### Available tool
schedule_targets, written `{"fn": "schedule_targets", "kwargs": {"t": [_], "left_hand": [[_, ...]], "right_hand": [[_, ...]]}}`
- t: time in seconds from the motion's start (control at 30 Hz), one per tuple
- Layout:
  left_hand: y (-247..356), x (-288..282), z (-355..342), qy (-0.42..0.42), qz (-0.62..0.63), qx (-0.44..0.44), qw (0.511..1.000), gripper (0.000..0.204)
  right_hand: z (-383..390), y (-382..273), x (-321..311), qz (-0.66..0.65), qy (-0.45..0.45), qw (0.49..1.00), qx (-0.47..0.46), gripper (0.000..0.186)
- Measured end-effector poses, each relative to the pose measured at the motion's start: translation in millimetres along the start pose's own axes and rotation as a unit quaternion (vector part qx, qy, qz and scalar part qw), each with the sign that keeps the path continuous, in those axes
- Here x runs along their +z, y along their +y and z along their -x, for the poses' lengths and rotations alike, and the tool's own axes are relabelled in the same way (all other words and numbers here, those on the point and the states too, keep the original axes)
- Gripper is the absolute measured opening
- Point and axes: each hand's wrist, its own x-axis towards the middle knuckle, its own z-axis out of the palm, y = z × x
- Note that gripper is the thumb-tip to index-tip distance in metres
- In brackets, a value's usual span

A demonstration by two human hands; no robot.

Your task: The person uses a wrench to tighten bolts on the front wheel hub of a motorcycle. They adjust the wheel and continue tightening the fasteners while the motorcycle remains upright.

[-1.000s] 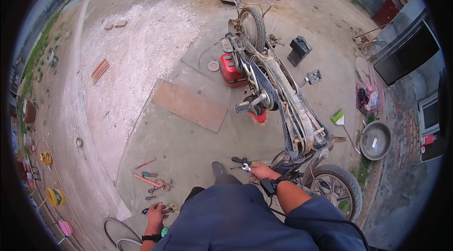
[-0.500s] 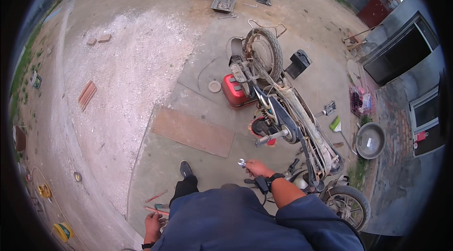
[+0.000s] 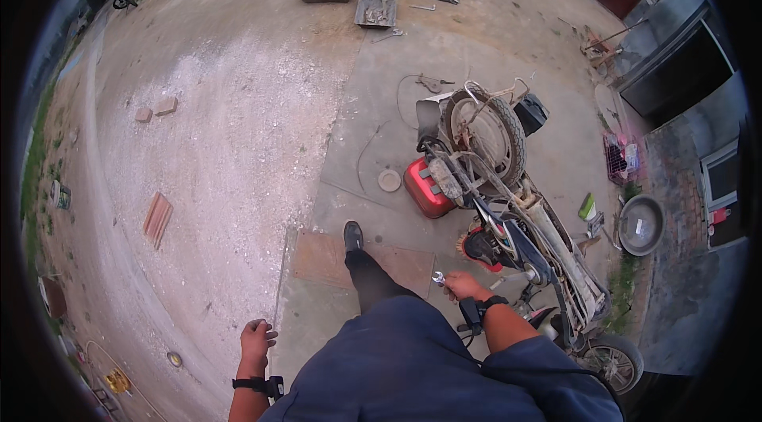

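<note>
Wrench (image 3: 438, 277) in the right hand (image 3: 462, 285), near the motorcycle (image 3: 558, 251).
Head view: the right fist closes round the wrench, jaw end showing, held above the brown board's (image 3: 317, 259) right edge; the left hand (image 3: 257, 338) (fingers loosely curled, whether round anything I cannot tell) hangs near the concrete's (image 3: 317, 304) left edge; a red box (image 3: 429, 188) sits beyond the board's far right corner.

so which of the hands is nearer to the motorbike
Right. The right hand, holding a wrench, is close by the motorbike's left side in the picture; the left hand is much farther left.
</note>
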Motion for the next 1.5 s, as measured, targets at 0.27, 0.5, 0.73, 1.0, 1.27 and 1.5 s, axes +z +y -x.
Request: {"fn": "schedule_targets", "kwargs": {"t": [0.27, 0.5, 0.73, 1.0, 1.27, 1.5], "left_hand": [[164.7, 25.7, -89.0, -0.018, -0.042, -0.033, 0.998, 0.041], [315.9, 54.5, -187.3, -0.055, -0.109, -0.043, 0.992, 0.041], [494.7, 107.8, -333.4, -0.126, -0.197, 0.013, 0.972, 0.04], [740.5, 200.9, -468.8, -0.152, -0.295, 0.094, 0.939, 0.037], [899.6, 396.9, -527.6, -0.21, -0.365, 0.128, 0.898, 0.038], [991.7, 559.8, -528.9, -0.25, -0.449, 0.118, 0.849, 0.038]], "right_hand": [[-104.2, -183.4, -33.8, -0.032, 0.011, 0.999, -0.006, 0.03], [-182.3, -319.7, -63.3, -0.108, 0.003, 0.989, -0.098, 0.034], [-267.0, -353.4, -92.9, -0.154, 0.118, 0.98, 0.037, 0.031], [-317.9, -447.2, -104.6, -0.285, 0.159, 0.944, 0.051, 0.027], [-400.8, -502.9, -173.6, -0.275, 0.161, 0.941, 0.111, 0.034], [-463.1, -566.9, -306.5, -0.439, 0.207, 0.873, 0.047, 0.031]]}}
